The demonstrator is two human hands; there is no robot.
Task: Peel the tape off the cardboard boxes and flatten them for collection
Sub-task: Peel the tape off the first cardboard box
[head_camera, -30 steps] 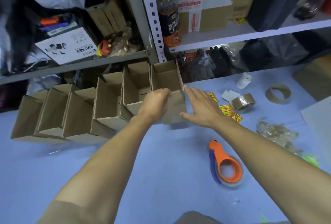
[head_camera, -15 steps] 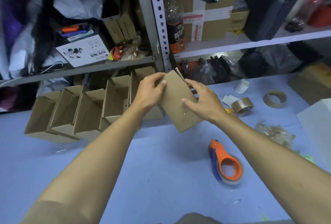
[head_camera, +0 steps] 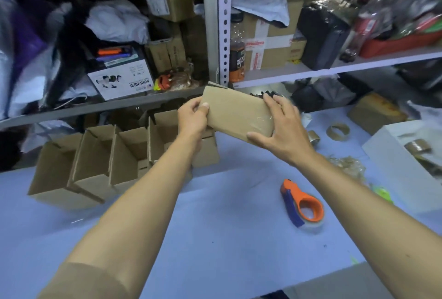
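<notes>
- the cardboard box (head_camera: 235, 112) is now being held up in the air between both hands, above the blue table (head_camera: 215, 239) and in front of the metal shelf (head_camera: 216, 23); a second ago it was standing at the right end of the row of open boxes (head_camera: 114, 160), with the hands just closing on it.
- since half a second ago it is being turned from a steep diagonal toward a flatter tilt, so a broad face is now looking at the camera.
- the left hand (head_camera: 192, 119) is gripping the box's left edge, thumb pressing on the front face and fingers curling behind.
- the right hand (head_camera: 281, 125) is clasping the right end, thumb lying along the lower edge and fingers wrapping over the top corner.
- clear tape (head_camera: 262, 123) is showing as a glossy strip on the face near the right hand; it is looking unpeeled.
- my reading: the pick-up step is finishing and the hunt for a tape edge is starting; this box is not yet flattened, and the rest of the row is waiting untouched on the table.
- the orange tape dispenser (head_camera: 302, 205) is lying on the table below the right forearm, well apart from the box.
</notes>
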